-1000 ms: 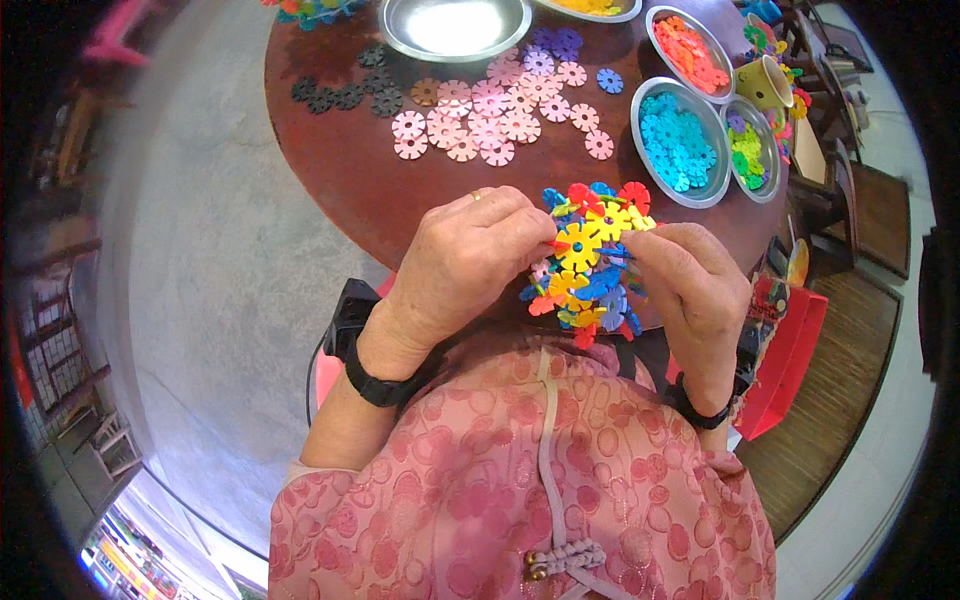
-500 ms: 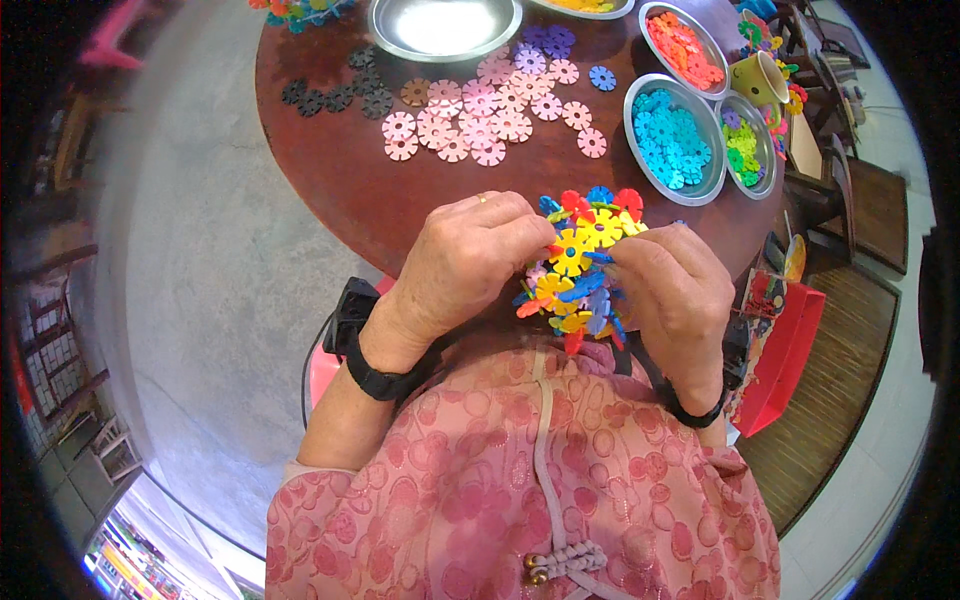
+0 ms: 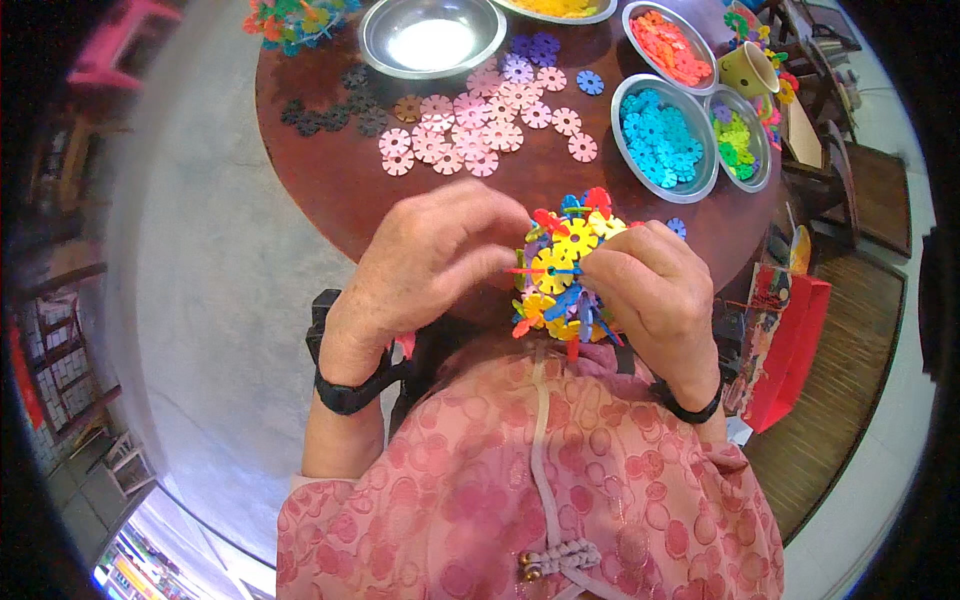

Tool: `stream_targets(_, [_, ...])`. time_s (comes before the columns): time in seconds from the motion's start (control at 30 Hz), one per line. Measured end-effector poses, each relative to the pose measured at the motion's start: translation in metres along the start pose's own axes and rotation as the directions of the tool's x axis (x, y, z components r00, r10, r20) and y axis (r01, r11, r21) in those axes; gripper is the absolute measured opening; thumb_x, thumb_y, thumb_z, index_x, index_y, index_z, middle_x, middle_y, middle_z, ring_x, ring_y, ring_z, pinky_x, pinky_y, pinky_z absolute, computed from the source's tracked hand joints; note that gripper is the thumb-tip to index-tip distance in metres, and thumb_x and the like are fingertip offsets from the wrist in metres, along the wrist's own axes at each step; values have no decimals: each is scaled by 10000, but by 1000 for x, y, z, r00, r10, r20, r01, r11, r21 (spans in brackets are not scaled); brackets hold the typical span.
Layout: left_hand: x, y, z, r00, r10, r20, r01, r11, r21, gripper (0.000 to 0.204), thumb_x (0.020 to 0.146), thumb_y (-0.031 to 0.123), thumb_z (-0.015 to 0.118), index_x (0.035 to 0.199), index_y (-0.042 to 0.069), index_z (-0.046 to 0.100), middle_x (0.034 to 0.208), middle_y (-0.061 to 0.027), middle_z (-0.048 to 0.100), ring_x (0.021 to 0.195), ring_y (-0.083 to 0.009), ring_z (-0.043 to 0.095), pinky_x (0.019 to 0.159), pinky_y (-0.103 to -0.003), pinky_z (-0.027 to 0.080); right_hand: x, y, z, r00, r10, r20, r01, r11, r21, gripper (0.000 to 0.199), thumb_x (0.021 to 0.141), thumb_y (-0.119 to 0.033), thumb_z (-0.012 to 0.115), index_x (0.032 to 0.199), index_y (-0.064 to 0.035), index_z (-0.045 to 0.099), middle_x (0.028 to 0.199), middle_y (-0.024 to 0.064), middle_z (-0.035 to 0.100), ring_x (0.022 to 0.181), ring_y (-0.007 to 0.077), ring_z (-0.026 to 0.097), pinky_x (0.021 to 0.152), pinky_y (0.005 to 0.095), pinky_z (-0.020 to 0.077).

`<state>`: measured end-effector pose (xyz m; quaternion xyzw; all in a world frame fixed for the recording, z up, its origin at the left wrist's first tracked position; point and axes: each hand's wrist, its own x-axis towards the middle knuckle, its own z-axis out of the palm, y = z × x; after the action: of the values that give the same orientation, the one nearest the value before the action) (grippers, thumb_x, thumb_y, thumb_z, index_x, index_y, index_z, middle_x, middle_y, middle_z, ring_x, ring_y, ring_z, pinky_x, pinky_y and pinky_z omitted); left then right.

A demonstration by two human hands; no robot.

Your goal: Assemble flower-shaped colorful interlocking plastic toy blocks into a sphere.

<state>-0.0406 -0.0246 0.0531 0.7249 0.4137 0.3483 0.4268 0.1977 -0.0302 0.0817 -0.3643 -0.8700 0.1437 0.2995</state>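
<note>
A ball (image 3: 553, 272) built of interlocking notched plastic discs in yellow, blue, red and other colours is held in front of my chest. My right hand (image 3: 655, 300) grips its right side, thumb and fingers pinched at the blue and yellow discs. Round the ball's left side curves my left hand (image 3: 435, 260), the thumb beside a red disc seen edge-on and the fingers reaching behind; their tips are partly hidden.
Loose pink discs (image 3: 470, 125) and black discs (image 3: 335, 115) lie on the brown round table (image 3: 330, 200). A metal bowl (image 3: 375, 40), a bowl of turquoise discs (image 3: 617, 130), a bowl of orange discs (image 3: 668, 48) and a yellowish cup (image 3: 748, 70) stand farther off. A red box (image 3: 800, 350) is at right.
My left hand has shifted left and its fingers have loosened from their pinch. The ball has turned slightly and moved a little left with my right hand.
</note>
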Motion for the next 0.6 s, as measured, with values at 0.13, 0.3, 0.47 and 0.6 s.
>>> stream_targets(0.13, [12,-2,15,989,128,-80,-104,962,254,281,743,24,721,1010,58,640,949,-99,657,913,-312,638,773,-387,526,3,-2,-4,999,-37,21,37,999,-13,141,680,-65,683,813,-71,638,776,50,576,677,231,579,575,337,477])
stream_targets(0.3, [18,-7,32,981,155,-117,-127,968,218,234,746,23,715,962,67,638,963,-88,659,880,-293,637,759,-383,530,-2,-2,-6,1000,-8,13,8,1000,3,127,689,-84,677,810,-77,636,794,51,577,696,235,580,602,346,483])
stream_targets(0.47, [17,-6,30,988,150,24,-151,954,259,173,758,-26,693,919,35,673,921,-100,678,860,-278,662,751,-352,532,-5,2,-4,996,-65,58,61,996,67,125,703,-121,672,818,-85,641,802,58,570,707,256,580,678,361,494])
stream_targets(0.6, [7,-10,11,997,39,-73,-32,996,86,158,760,-56,678,899,18,680,833,-95,669,780,-228,669,699,-309,528,-7,20,-29,961,189,-199,-177,981,76,116,793,-64,708,903,-40,680,870,100,636,787,268,641,704,352,515])
